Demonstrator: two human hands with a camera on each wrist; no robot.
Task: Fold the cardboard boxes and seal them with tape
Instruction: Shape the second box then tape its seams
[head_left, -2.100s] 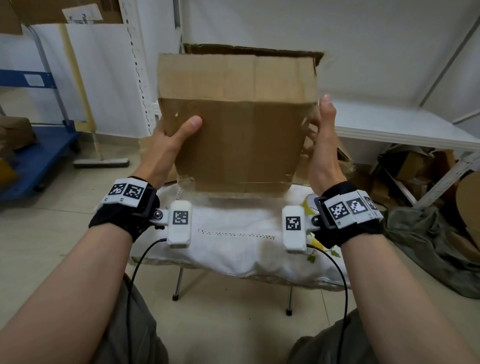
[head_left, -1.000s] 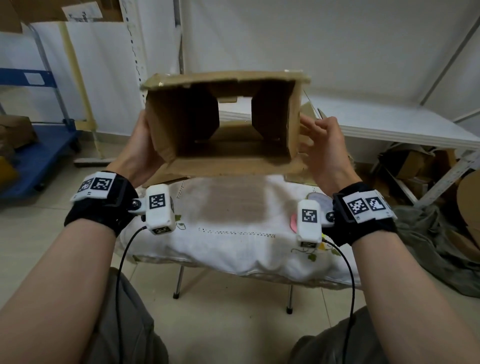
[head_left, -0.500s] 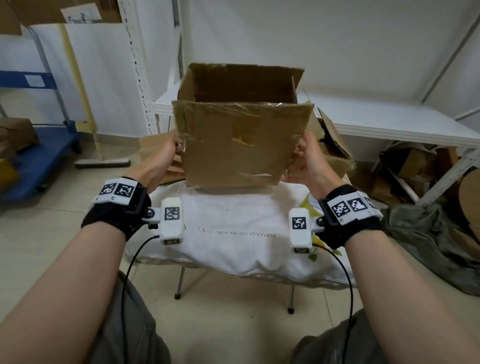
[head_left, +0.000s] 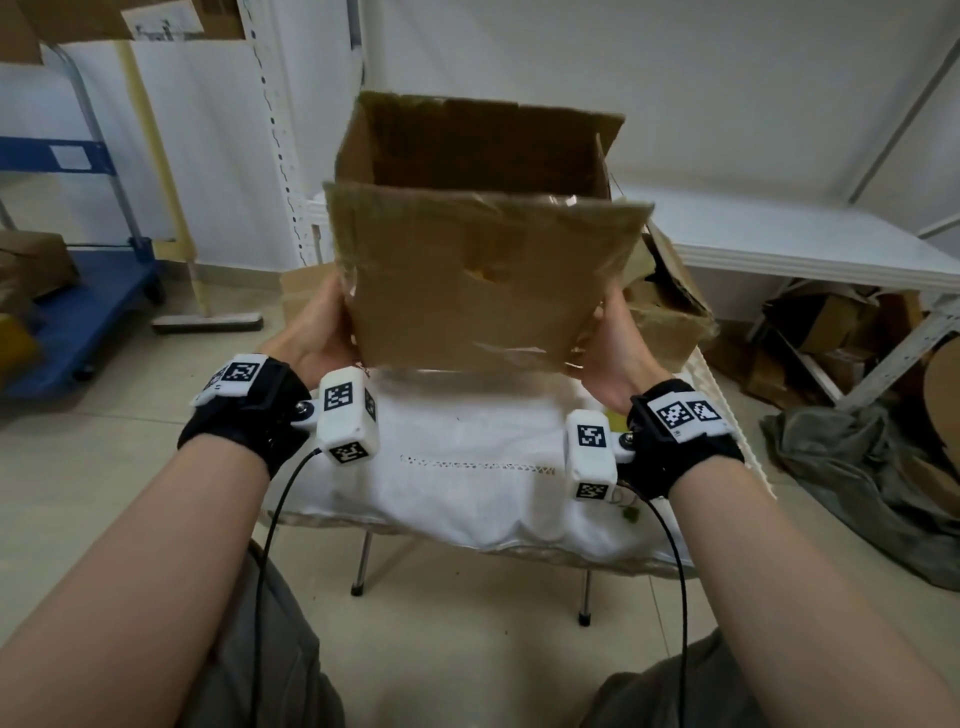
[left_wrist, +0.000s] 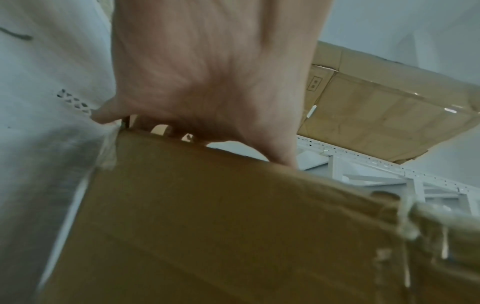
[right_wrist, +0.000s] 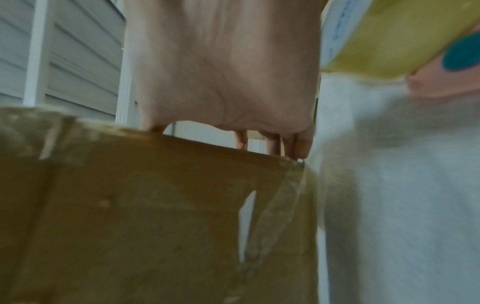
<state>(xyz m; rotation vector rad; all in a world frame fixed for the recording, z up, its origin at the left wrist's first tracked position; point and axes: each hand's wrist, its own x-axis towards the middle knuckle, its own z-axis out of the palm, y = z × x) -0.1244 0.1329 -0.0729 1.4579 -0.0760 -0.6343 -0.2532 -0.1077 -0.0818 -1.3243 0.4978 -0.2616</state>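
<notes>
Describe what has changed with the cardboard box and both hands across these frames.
The brown cardboard box was turned over between the hands: first a closed face toward the camera, then its open end, now upright with the opening upward, held lower above the white cloth-covered stool. The left hand and right hand regripped lower on its sides. Both kept hold; the stool and surroundings stayed put.

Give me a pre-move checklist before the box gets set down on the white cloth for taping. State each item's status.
1. Both hands on the box: ok. Left hand holds its left side, right hand its right side.
2. Box clear of the cloth: ok, it is held above it.
3. Top flaps closed: not ok, the top is open and a flap stands up at the back.
4. Bottom sealed: cannot tell, the underside is hidden.
5. Tape roll within reach: cannot tell; a yellow round object beside the right hand is too blurred to identify.
</notes>
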